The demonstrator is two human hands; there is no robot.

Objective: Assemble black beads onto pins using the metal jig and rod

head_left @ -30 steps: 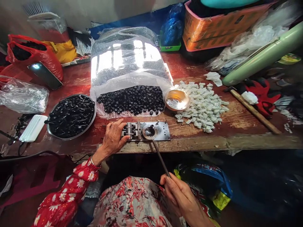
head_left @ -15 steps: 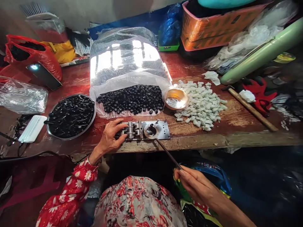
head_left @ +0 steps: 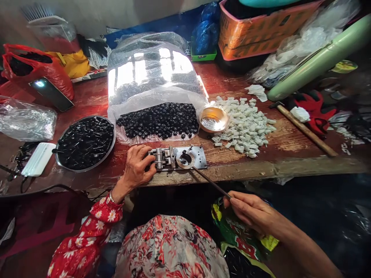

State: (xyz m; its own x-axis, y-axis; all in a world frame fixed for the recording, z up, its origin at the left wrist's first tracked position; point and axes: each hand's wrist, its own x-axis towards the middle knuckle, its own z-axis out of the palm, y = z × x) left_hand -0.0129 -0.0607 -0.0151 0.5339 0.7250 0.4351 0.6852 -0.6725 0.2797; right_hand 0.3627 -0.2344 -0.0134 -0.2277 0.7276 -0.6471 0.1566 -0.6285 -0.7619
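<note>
Left hand [head_left: 137,166] curls at the left end of a flat grey steel plate jig [head_left: 198,157], wrist low and a thin bracelet showing below a red floral sleeve [head_left: 106,210]. Its fingertips [head_left: 148,166] press against a small steel clamp block [head_left: 162,157] on the jig, and the fingers hide part of it, so I cannot tell whether they clench anything or only rest there. Right hand [head_left: 249,212] hangs out past the jig's near edge, thumb and fingers pinching the end of a long thin dark metal rod [head_left: 211,183]. The rod slants up to a steel ring [head_left: 184,159] on the jig, and its tip ends so close that contact is hard to make out. Beyond the jig lie black beads in a clear mesh bag [head_left: 156,120]. Left of it sits a round steel tray of black beads with pins [head_left: 85,143], and to its right a pile of small white pieces [head_left: 243,127] beside a shallow brass dish [head_left: 213,119]
</note>
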